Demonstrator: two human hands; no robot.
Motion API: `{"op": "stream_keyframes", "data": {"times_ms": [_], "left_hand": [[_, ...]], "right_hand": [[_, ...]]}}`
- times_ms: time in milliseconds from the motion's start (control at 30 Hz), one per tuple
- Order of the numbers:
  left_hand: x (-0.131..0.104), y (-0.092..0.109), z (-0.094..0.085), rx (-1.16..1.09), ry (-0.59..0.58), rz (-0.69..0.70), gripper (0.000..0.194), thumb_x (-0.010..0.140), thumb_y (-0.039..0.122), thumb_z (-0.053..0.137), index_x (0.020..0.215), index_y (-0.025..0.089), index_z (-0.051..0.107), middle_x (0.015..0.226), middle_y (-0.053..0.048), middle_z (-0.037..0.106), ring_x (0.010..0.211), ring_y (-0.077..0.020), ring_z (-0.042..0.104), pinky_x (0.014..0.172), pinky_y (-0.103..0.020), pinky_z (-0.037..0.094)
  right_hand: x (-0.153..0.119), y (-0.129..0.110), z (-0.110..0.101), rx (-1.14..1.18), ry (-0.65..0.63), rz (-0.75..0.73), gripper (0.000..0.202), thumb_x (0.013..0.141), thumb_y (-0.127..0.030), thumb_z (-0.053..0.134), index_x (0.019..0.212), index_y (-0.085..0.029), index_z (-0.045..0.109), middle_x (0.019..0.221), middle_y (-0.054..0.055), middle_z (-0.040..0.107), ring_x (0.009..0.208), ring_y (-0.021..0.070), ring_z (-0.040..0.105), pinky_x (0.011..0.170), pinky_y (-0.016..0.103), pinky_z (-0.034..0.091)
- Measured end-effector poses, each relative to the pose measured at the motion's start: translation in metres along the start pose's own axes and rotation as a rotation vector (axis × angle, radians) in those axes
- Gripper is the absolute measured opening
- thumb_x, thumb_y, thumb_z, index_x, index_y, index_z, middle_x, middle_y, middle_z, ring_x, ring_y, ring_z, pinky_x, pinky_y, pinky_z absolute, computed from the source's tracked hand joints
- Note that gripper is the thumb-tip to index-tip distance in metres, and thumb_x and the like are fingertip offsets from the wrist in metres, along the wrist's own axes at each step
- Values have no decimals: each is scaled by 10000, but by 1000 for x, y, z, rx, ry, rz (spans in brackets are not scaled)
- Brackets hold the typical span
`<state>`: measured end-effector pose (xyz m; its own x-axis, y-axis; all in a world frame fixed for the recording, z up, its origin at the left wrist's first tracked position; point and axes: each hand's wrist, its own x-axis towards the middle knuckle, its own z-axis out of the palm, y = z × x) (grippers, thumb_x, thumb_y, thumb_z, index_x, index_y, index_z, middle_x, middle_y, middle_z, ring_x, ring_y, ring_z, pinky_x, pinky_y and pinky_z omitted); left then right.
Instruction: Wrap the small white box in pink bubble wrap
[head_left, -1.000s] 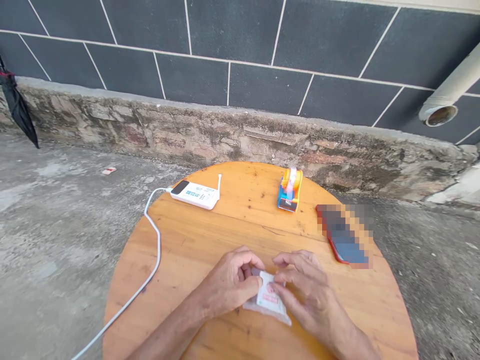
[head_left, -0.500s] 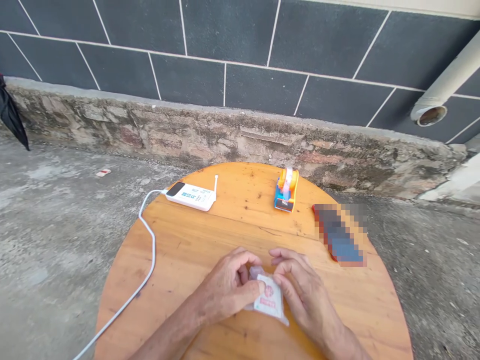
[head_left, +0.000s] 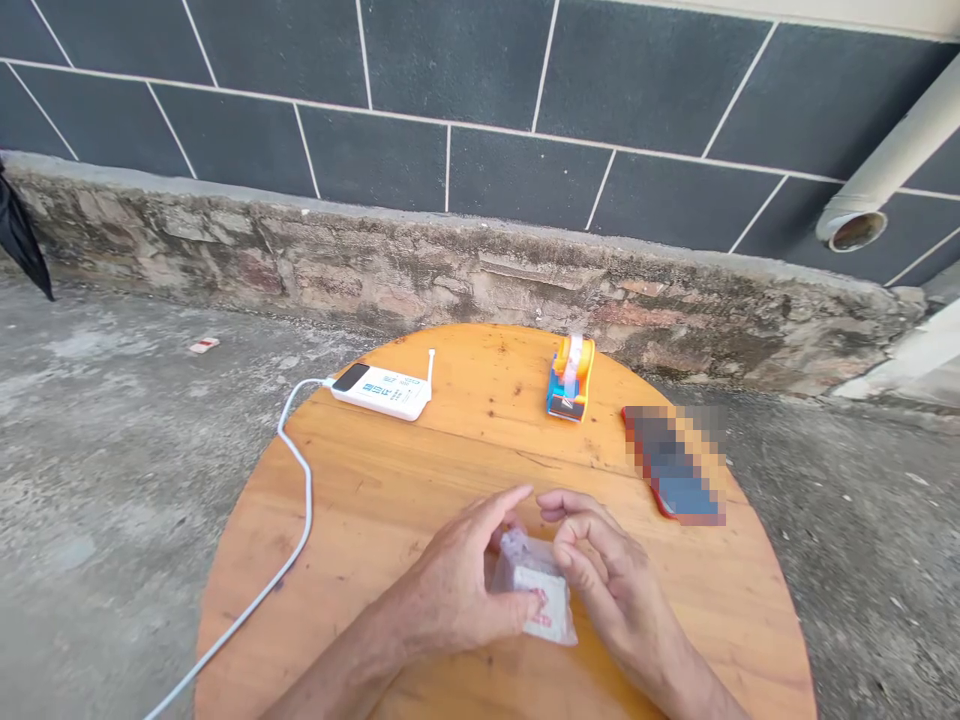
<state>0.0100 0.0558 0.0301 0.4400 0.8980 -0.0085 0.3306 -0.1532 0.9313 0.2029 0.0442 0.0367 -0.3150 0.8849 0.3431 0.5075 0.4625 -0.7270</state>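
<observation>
A small white packet with red print, in a clear plastic bag (head_left: 551,600), lies near the front of the round wooden table (head_left: 360,480). My left hand (head_left: 469,580) is around the packet's left side, its thumb on the printed face and its fingers behind the bag. On the right side, my right hand (head_left: 615,575) has its fingers curled, thumb and forefinger together by the bag's upper right edge. Whether they pinch the plastic is hard to tell.
Farther back are a white device (head_left: 386,392) with a cable (head_left: 306,500) running left, and an orange-and-blue tape dispenser (head_left: 571,380). A partly blurred, red-edged phone (head_left: 675,470) lies at the right. Behind the table stands a stone-based wall (head_left: 450,270).
My left hand has opened wider, its forefinger stretched out and its thumb lower on the packet. More of the bag's crumpled upper part shows. My right hand has barely moved.
</observation>
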Motion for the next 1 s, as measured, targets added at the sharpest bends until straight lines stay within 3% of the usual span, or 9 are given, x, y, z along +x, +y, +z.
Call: {"op": "stream_keyframes", "data": {"times_ms": [167,467,733,1000], "left_hand": [[-4,7,-2,53,-41,90,868,613,120,657,1390,342,338,1178,-26,539,1102,-232,497,939,-349,431],[-5,8,-9,-2,-125,112,855,662,212,698,1418,287,307,1356,-53,465,1192,-268,467,1009,-379,381],[-3,12,-12,-60,-145,101,715,713,238,675,1371,204,397,1341,-82,505,1178,-258,486,990,-354,390],[1,4,-9,-248,-127,40,595,777,217,603,1344,161,429,1167,-101,612,976,-207,591,827,-309,470]], "right_hand": [[-1,-1,-8,104,54,52,162,935,-294,446,809,-227,523,1184,58,551,1094,200,534,909,338,448],[-1,3,-14,193,133,110,164,935,-326,462,820,-227,524,1196,56,549,1061,203,550,894,338,450],[2,8,-15,210,167,132,165,935,-340,471,828,-225,523,1212,47,544,1080,201,544,912,342,430],[8,12,-14,218,173,146,215,924,-375,479,795,-209,520,1212,77,559,1076,220,559,924,366,431]]}}
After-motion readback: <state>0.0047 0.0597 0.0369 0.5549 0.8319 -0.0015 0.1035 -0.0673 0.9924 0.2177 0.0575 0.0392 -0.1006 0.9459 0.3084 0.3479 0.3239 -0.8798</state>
